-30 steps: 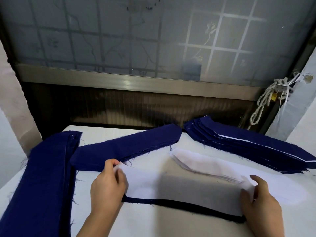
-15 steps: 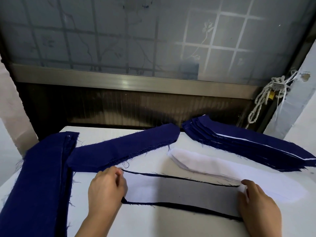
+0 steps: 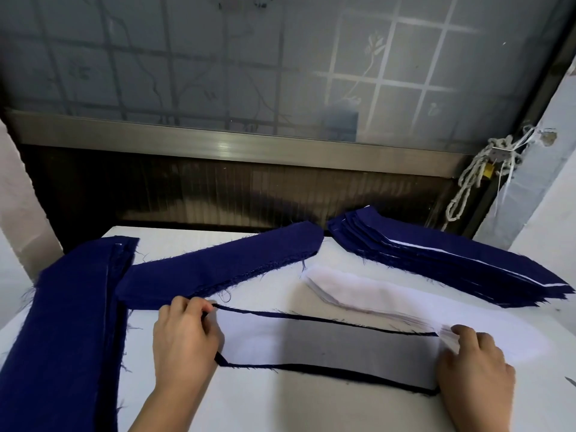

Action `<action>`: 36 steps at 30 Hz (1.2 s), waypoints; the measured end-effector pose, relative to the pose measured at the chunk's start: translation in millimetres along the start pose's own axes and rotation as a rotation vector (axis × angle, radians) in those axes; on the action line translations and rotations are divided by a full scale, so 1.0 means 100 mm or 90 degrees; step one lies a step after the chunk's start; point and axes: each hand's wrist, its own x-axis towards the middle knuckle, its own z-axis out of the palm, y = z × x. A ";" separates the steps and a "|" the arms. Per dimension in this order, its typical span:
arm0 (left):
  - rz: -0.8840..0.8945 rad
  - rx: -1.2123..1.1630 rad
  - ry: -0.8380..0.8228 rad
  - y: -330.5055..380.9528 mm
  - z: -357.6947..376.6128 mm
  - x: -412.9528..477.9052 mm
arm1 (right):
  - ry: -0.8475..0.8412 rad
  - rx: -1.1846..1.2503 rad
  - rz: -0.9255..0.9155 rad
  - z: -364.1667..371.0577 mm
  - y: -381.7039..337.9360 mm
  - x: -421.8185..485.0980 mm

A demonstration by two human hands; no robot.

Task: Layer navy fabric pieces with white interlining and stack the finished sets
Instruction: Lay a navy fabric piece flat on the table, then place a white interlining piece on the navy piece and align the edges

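bench (image 3: 280, 410) L edge: long fabric pile (image 3: 68, 322)
rear ctr: 2nd fabric pile (image 3: 218, 266)
rear R: finished stack (image 3: 436, 260)
before it: interlining pile (image 3: 374, 291)
front ctr: layered set (image 3: 327, 344)

A white table (image 3: 280, 406) is covered with cut fabric: a long navy stack (image 3: 62, 338) along the left edge, a navy pile (image 3: 224, 269) set at the back, and a stack of finished sets (image 3: 436, 263) at the right rear. A white interlining pile (image 3: 374, 294) is laid just in front of that stack, and an interlined navy piece (image 3: 327, 347) is spread flat nearest the front edge.
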 end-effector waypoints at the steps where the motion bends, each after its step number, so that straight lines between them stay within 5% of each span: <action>1: 0.012 0.010 0.003 0.01 0.00 0.00 | 0.007 -0.012 0.001 0.00 -0.01 -0.01; 6: 0.083 0.034 0.001 0.05 -0.01 -0.02 | 0.006 -0.044 -0.135 0.07 -0.09 0.05; 15: 0.119 0.017 -0.026 0.09 -0.03 -0.04 | -0.247 0.057 -0.361 0.49 -1.02 0.58; 19: 0.116 0.016 -0.034 0.08 -0.03 -0.03 | -0.275 0.039 -0.437 0.67 -1.40 0.66; 28: 0.116 -0.001 -0.043 0.05 0.01 -0.02 | -0.304 -0.112 -0.436 0.80 -1.58 0.69; 36: 0.121 -0.004 -0.032 0.01 0.04 -0.01 | -0.344 0.109 -0.284 0.74 -1.43 0.73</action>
